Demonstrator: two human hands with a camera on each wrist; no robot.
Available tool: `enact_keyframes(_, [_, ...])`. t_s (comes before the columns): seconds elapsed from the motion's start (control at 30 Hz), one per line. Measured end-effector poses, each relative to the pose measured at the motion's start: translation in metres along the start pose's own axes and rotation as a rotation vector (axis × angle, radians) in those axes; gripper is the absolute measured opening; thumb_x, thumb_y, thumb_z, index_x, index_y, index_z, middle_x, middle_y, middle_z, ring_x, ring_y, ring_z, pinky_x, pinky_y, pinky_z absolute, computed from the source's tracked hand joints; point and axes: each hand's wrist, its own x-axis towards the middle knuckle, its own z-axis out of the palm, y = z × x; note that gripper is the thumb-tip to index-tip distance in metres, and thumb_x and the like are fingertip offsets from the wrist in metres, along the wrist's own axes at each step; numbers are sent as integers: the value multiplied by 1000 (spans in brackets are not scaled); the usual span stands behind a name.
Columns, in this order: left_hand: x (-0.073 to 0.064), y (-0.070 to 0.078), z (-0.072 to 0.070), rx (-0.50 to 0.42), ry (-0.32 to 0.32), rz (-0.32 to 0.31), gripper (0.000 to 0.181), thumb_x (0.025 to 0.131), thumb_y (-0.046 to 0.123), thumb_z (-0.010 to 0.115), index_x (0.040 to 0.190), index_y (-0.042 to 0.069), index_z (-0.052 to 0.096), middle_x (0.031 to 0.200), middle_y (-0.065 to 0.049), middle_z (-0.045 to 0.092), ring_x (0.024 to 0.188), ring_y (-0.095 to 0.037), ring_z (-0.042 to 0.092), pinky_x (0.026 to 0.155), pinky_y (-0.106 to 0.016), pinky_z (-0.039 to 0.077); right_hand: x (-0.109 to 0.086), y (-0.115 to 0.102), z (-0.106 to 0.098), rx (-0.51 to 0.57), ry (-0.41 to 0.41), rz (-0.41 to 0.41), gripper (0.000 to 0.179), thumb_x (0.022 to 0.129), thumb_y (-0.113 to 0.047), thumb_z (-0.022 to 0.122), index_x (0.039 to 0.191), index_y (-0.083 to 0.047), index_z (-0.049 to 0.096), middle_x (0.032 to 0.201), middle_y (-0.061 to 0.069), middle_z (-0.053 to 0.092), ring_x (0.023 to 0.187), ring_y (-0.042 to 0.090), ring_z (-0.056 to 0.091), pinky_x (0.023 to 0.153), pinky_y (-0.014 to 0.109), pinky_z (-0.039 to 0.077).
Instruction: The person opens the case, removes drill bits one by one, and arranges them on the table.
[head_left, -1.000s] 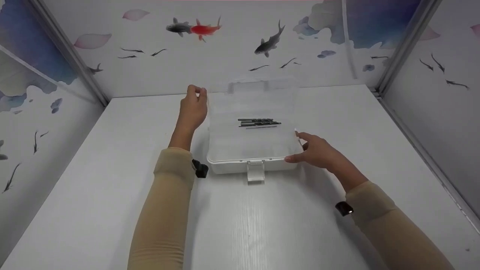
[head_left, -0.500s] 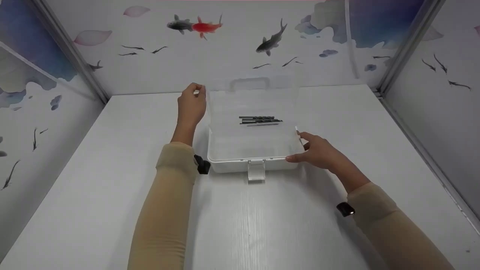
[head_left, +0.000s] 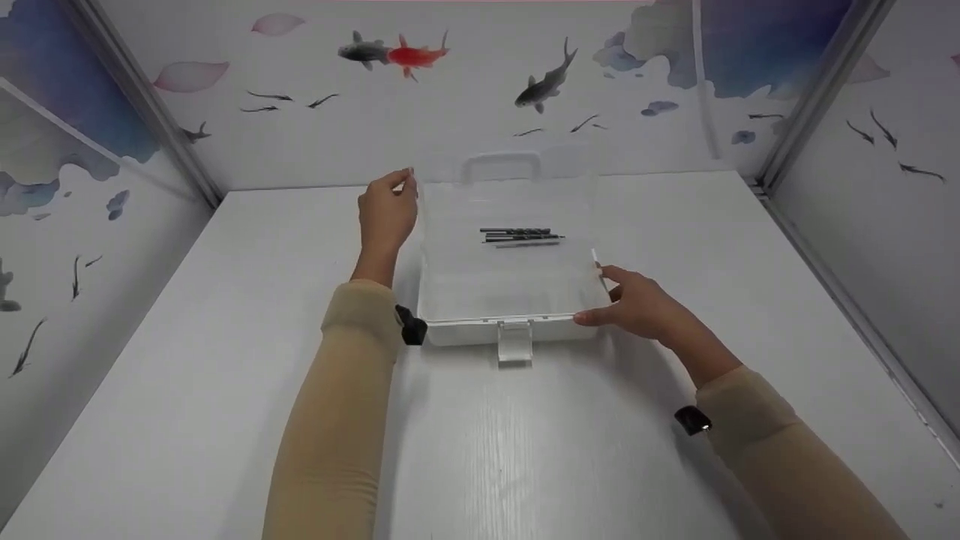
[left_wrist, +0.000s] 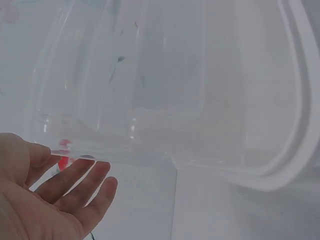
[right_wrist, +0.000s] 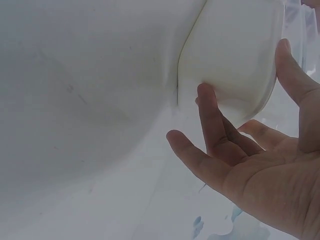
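A white plastic storage box [head_left: 457, 334] stands on the table with its clear lid [head_left: 510, 202] raised and its front latch [head_left: 515, 345] hanging down. My left hand [head_left: 387, 213] pinches the lid's far left edge between thumb and fingers; in the left wrist view the other fingers lie loosely beneath the lid [left_wrist: 165, 100]. At the box's right front corner my right hand [head_left: 637, 304] holds on, thumb on the front rim and fingers against the side wall [right_wrist: 235, 55]. Several dark drill bits [head_left: 523, 236] show through the clear plastic; whether inside or behind it I cannot tell.
A white table [head_left: 465, 450] bears the box. Panels printed with fish rise at the back [head_left: 480, 97] and both sides, close behind the raised lid. The lid has a handle [head_left: 501, 166] at its top.
The lid has tilted up slightly, and its handle shows more plainly. My left hand stays at the lid edge. The right hand keeps its hold on the box corner.
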Motion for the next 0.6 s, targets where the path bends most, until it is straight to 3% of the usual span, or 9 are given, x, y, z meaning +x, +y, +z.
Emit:
enact_keyframes(0.17, [2, -9, 8, 13, -147, 9, 58, 117, 36, 36, 169, 11, 30, 166, -16, 48, 154, -29, 48, 125, -42, 42, -1, 1, -2, -6, 1, 6, 114, 88, -57, 84, 171, -12, 21, 158, 34, 47, 146, 48, 49, 115, 64, 46])
enact_keyframes(0.3, [2, -14, 9, -26, -177, -13, 61, 117, 43, 27, 170, 12, 26, 171, -13, 40, 161, -28, 37, 131, -40, 32, -2, 1, -1, -3, 7, 7, 113, 87, -57, 84, 171, -13, 22, 159, 34, 47, 146, 48, 49, 115, 64, 46])
enact_keyframes(0.6, [3, -15, 7, -87, -196, -70, 66, 116, 51, 19, 169, 12, 29, 168, -10, 46, 153, -27, 49, 128, -37, 38, -2, 2, 3, 55, 31, -12, 110, 88, -50, 86, 171, -15, 22, 158, 33, 47, 144, 47, 52, 115, 63, 46])
